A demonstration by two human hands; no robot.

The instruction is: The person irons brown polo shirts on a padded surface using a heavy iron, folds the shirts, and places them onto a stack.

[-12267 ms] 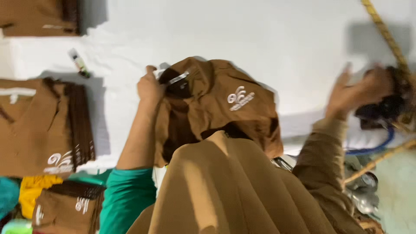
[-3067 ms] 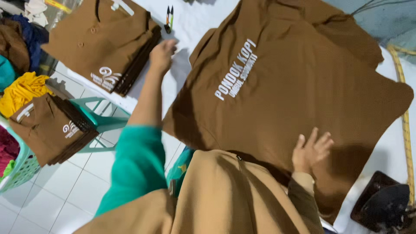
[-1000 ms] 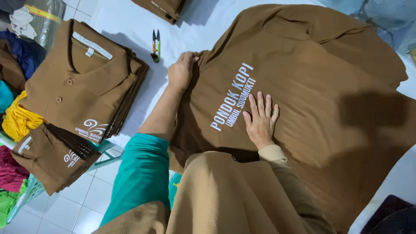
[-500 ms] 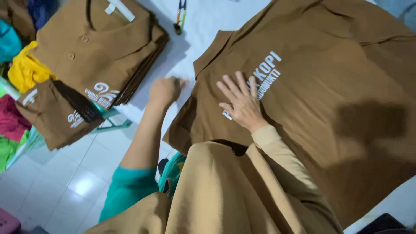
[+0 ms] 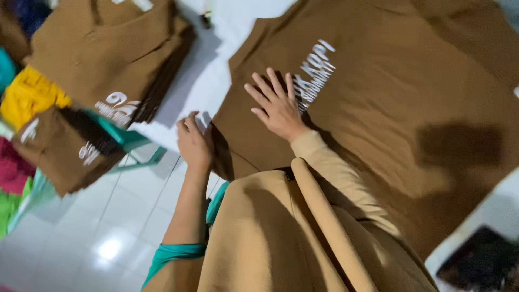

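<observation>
Right hand (image 5: 277,105) flat, fingers spread on brown shirt (image 5: 378,108), left hand (image 5: 193,141) gripping its edge

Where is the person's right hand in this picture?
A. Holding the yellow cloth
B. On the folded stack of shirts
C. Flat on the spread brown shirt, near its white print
C: the right hand lies open, fingers spread, on the brown shirt beside the white print.

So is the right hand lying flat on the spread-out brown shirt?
Yes, the right hand lies palm down with fingers spread on the brown shirt, beside its white print.
</observation>
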